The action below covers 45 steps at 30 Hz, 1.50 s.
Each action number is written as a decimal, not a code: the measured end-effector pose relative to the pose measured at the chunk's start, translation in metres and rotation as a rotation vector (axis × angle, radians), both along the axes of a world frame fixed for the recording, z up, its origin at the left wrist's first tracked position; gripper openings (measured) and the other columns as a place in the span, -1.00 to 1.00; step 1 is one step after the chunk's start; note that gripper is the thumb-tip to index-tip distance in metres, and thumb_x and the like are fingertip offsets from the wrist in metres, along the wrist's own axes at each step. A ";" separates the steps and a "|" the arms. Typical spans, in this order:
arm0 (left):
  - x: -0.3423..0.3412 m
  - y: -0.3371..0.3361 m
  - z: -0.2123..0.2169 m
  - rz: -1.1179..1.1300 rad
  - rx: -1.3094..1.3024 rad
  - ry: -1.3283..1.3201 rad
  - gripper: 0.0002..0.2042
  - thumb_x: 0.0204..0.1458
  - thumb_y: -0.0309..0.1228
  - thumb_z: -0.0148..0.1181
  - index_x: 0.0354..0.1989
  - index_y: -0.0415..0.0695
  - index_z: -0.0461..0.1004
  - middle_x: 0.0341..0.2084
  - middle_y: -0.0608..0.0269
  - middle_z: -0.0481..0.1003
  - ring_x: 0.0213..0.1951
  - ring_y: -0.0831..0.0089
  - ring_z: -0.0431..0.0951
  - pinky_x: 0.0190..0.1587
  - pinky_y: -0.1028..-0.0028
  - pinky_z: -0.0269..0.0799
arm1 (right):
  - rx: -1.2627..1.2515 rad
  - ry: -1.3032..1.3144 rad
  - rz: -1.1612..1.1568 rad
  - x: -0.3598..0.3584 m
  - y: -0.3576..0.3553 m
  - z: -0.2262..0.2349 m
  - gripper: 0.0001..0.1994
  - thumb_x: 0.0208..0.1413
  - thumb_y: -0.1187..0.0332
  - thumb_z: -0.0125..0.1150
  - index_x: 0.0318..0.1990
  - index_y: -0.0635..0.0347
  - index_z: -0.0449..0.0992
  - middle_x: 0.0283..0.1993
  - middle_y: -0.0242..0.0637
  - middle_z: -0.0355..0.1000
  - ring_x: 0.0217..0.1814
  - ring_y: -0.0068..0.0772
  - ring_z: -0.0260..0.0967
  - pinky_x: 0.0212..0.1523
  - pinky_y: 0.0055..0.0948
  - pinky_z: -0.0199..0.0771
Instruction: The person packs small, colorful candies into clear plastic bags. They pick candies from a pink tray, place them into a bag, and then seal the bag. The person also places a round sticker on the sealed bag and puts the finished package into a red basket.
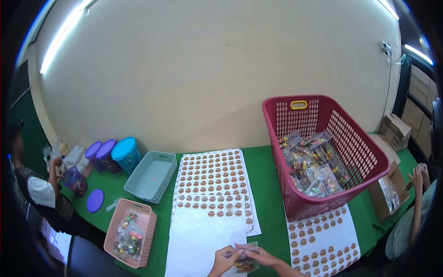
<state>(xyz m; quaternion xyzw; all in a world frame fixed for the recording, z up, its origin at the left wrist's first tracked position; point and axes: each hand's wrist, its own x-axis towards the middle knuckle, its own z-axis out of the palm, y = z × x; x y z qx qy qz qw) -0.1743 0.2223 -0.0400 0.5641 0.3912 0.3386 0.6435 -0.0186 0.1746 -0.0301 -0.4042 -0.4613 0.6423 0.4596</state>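
1. I see both my hands at the lower edge: left hand [224, 259] and right hand [261, 255] pinch one small candy bag [244, 262] between them, over the sticker sheets [213, 185] on the green surface [267, 184].
2. Judging by what lies here, much is done: the red basket [364, 157] holds many bags.
3. The pink tray [146, 240] holds a few bags; the grey tray [162, 181] looks empty.

Basket [364, 152] right of sticker sheets [212, 184]

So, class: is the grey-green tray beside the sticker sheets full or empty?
Empty: the grey-green tray shows its bare bottom, unlike the pink tray holding a candy packet.
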 end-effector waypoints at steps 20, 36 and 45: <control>0.015 -0.069 0.038 -0.027 0.273 -0.108 -0.81 -0.15 -0.47 0.12 -0.70 -0.20 0.28 -0.75 0.37 0.30 -0.66 0.70 0.27 -0.63 0.69 0.16 | 0.393 -0.390 -0.475 -0.005 -0.081 0.049 -0.84 -0.09 0.42 0.04 -0.35 0.25 0.46 -0.50 -0.30 0.32 -0.52 -0.55 0.27 -0.46 -0.60 0.28; -0.022 -0.076 0.025 0.181 0.291 -0.088 -0.93 -0.17 -0.59 0.07 -0.63 -0.26 0.36 -0.66 0.29 0.33 -0.53 0.60 0.33 -0.46 0.64 0.21 | 0.368 -0.272 -0.304 -0.003 -0.086 0.057 -0.88 -0.17 0.41 0.15 -0.48 0.29 0.46 -0.56 -0.36 0.30 -0.57 -0.63 0.19 -0.53 -0.63 0.17; -0.023 -0.076 0.033 0.058 0.120 -0.259 -0.91 -0.10 -0.53 -0.01 -0.55 -0.27 0.39 -0.55 0.21 0.40 -0.44 0.52 0.36 -0.31 0.57 0.23 | 0.427 -0.397 -0.389 -0.001 -0.067 0.068 -0.81 -0.21 0.40 0.19 -0.68 0.29 0.35 -0.64 -0.37 0.27 -0.60 -0.64 0.17 -0.58 -0.63 0.15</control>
